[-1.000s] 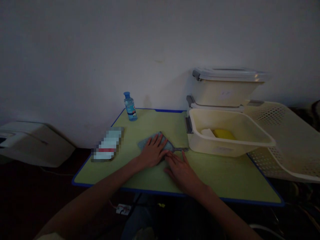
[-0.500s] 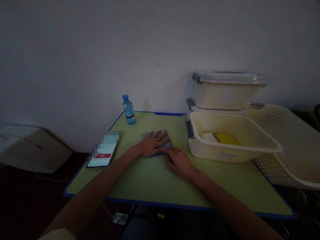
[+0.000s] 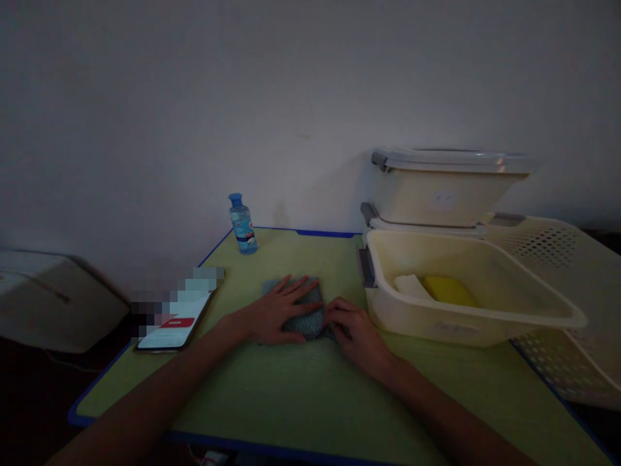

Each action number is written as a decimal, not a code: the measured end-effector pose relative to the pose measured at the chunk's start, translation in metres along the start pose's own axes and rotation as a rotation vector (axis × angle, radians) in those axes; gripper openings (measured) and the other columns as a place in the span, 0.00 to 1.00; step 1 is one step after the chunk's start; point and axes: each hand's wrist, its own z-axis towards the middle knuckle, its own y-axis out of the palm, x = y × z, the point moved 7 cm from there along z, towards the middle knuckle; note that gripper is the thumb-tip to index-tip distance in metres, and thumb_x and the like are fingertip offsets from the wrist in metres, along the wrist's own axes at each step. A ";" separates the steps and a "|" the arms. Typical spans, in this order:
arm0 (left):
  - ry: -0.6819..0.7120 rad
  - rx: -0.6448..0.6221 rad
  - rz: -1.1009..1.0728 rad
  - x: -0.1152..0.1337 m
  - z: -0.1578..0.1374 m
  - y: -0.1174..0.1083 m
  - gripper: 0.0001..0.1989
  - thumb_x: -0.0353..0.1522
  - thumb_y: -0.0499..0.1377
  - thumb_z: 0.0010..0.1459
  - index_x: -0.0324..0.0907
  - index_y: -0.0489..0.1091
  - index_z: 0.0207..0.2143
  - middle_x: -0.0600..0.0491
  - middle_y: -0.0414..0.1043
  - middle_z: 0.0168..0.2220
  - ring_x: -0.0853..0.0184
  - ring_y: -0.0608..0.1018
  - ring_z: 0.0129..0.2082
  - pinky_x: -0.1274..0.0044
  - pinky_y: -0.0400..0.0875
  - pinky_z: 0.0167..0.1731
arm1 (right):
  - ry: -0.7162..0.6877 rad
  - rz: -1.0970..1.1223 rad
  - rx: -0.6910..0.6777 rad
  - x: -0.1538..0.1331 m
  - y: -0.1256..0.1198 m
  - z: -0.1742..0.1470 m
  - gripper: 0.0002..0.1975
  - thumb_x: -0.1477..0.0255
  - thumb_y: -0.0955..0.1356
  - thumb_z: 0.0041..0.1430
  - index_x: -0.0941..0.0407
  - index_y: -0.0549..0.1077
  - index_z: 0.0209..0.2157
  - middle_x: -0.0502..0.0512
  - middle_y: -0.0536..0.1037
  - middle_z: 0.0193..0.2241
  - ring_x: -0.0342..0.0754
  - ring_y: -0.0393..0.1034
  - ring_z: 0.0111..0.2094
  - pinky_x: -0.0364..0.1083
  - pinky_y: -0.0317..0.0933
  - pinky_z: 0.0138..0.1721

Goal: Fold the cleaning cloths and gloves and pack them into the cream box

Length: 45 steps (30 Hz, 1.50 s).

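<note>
A folded grey-blue cloth [image 3: 308,323] lies on the pale green tabletop [image 3: 291,395]. My left hand [image 3: 279,310] rests on it with the fingers spread, pressing it flat and hiding much of its left part. At the cloth's right edge, my right hand [image 3: 356,333] has its thumb and fingers pinched on a corner, which sticks out a little toward me. The fingertips partly hide that corner.
A blue bottle [image 3: 243,223] stands at the back left, with a phone [image 3: 169,333] nearer on the left edge. To the right, an open cream bin [image 3: 451,331] holds a yellow item [image 3: 449,291] and a white one. Behind are a lidded box [image 3: 451,194] and a perforated basket [image 3: 548,239].
My right hand has gone from lying beside my left fingers to pinching the cloth's right edge. My left hand stays spread on the cloth. The view has tilted and come closer.
</note>
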 end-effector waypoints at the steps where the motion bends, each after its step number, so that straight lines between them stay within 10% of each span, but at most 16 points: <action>1: 0.016 0.050 -0.013 0.004 0.000 -0.006 0.30 0.48 0.51 0.55 0.44 0.56 0.57 0.41 0.42 0.63 0.51 0.50 0.61 0.56 0.42 0.57 | -0.021 -0.016 -0.014 -0.001 0.000 -0.001 0.15 0.88 0.59 0.44 0.58 0.71 0.25 0.54 0.71 0.29 0.44 0.68 0.33 0.42 0.62 0.34; 5: -0.013 0.204 -0.176 0.018 0.001 -0.024 0.16 0.40 0.52 0.57 0.38 0.68 0.41 0.44 0.65 0.44 0.61 0.68 0.45 0.70 0.63 0.46 | -0.117 -0.109 -0.053 -0.008 -0.004 -0.004 0.14 0.87 0.61 0.44 0.57 0.73 0.25 0.52 0.70 0.27 0.44 0.66 0.30 0.41 0.60 0.31; 13: -0.232 0.151 -0.402 0.015 0.009 -0.008 0.05 0.32 0.56 0.53 0.39 0.65 0.28 0.55 0.63 0.27 0.71 0.67 0.27 0.79 0.60 0.27 | -0.121 -0.153 -0.179 -0.005 0.001 -0.002 0.18 0.87 0.61 0.46 0.55 0.76 0.30 0.52 0.71 0.28 0.44 0.66 0.32 0.42 0.59 0.32; 32: -0.330 0.130 -0.430 0.010 0.012 0.002 0.06 0.33 0.55 0.51 0.40 0.61 0.26 0.58 0.60 0.24 0.71 0.63 0.25 0.79 0.55 0.25 | -0.033 0.034 -0.140 0.003 0.001 0.003 0.25 0.90 0.58 0.44 0.53 0.77 0.34 0.52 0.73 0.30 0.43 0.68 0.35 0.42 0.62 0.35; 45: -0.570 0.177 -1.148 -0.029 0.009 0.017 0.06 0.33 0.53 0.47 0.40 0.59 0.22 0.63 0.53 0.16 0.78 0.60 0.14 0.84 0.52 0.14 | 0.048 0.180 -0.227 0.018 0.005 0.007 0.13 0.84 0.64 0.52 0.54 0.77 0.32 0.53 0.76 0.38 0.43 0.71 0.39 0.46 0.64 0.41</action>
